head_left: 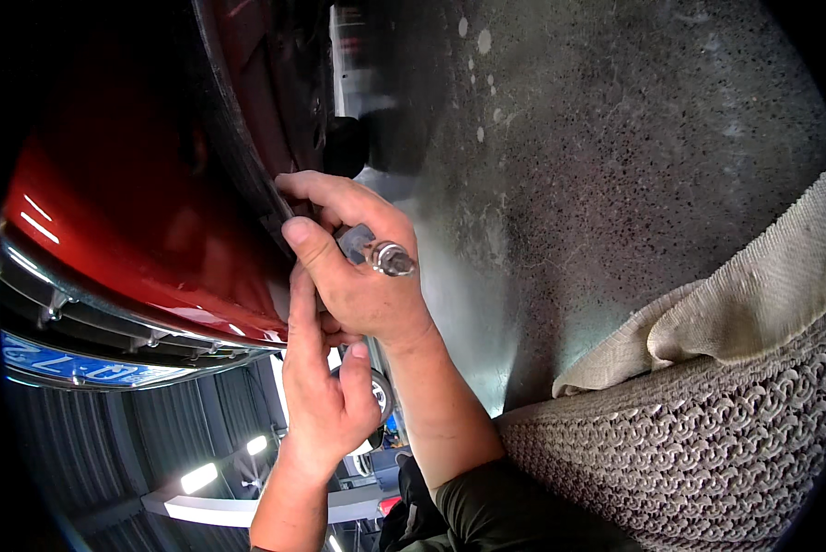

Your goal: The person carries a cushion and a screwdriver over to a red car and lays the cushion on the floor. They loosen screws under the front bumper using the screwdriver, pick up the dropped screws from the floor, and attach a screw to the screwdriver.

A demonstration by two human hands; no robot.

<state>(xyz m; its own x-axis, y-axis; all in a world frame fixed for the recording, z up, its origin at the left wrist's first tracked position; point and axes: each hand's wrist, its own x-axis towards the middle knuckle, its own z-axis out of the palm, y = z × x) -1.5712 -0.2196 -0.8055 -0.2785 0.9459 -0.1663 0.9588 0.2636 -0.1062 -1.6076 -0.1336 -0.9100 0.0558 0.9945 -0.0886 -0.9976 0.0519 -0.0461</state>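
Observation:
A red car bumper (146, 248) fills the left of the view, with a dark underside edge (247, 175). My right hand (362, 271) is at this edge, its thumb and forefinger pressed to it. Tucked in the same hand is a hand tool with a dark grey collar and a shiny round metal end (391, 259); the rest of the tool is hidden, so its exact kind cannot be told. My left hand (330, 400) is just below, fingers stretched up against the bumper's edge, thumb apart. Its fingertips are partly hidden behind the right hand.
Dark speckled floor (597, 166) spreads at the right. A textured grey-brown mat (698, 451) and a pale cloth (753, 294) lie at lower right. A chrome-trimmed grille (109, 317) and blue plate (81, 363) sit beside the bumper. Another car's wheel (382, 394) and ceiling lights (199, 477) show behind.

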